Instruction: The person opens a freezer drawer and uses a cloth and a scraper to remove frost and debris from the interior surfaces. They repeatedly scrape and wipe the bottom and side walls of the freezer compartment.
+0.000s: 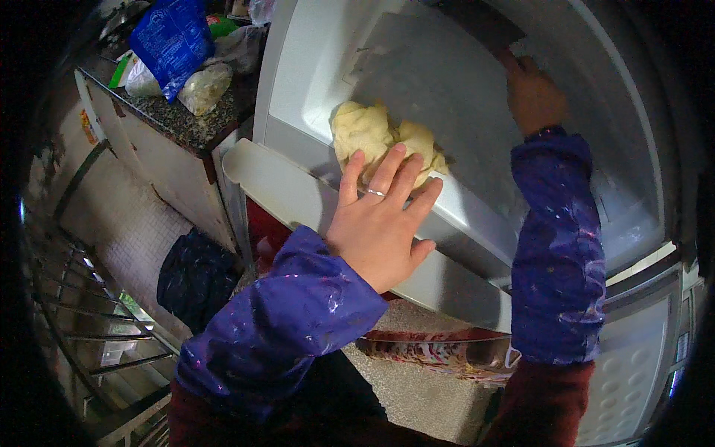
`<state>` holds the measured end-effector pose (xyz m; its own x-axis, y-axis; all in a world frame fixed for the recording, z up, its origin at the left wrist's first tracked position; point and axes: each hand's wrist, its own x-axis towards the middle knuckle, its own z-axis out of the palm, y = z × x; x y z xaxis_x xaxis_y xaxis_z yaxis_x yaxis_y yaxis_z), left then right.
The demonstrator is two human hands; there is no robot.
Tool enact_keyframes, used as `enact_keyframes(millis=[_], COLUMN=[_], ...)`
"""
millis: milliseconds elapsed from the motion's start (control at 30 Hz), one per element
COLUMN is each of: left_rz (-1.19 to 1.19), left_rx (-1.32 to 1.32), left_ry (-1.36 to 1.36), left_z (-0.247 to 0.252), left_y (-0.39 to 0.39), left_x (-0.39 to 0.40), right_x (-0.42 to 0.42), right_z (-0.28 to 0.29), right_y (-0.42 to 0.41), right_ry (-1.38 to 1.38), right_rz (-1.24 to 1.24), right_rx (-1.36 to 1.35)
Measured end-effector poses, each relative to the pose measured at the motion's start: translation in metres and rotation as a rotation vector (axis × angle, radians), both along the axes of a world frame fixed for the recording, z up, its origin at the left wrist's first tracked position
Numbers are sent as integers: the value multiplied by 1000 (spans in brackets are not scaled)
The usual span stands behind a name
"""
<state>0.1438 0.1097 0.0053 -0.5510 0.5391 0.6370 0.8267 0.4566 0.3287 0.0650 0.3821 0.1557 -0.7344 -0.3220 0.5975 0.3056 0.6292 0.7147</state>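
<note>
A lump of pale yellow dough lies near the front edge of a grey metal surface with raised sides. My left hand, a ring on one finger, rests with fingers spread on the near side of the dough. Farther off at the upper right, my right hand is closed around the handle of a dark, flat, broad-bladed tool, perhaps a cleaver or scraper. The blade lies away from the dough, partly in shadow. Purple sleeve covers are on both forearms.
At the upper left, a speckled stone counter holds a blue plastic bag and several clear bags. A dark bag or cloth is below it, beside metal railings. A white panel with round bumps stands at the lower right.
</note>
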Motion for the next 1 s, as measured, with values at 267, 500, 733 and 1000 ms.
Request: enact_keyframes(millis=[267, 500, 733, 1000], left_rz=[-2, -4, -21, -19], left_rx=[8, 22, 10, 0], left_ry=[-8, -6, -11, -58], left_z=[-1, -1, 2, 5], left_y=[0, 2, 0, -3], left_x=[-1, -1, 0, 1], right_x=[38, 47, 6, 44], right_z=[-33, -62, -29, -55], right_y=[-2, 2, 6, -17], right_ry=[74, 213, 182, 141], right_rz=[62, 271, 174, 271], right_rx=[-261, -637, -716, -606])
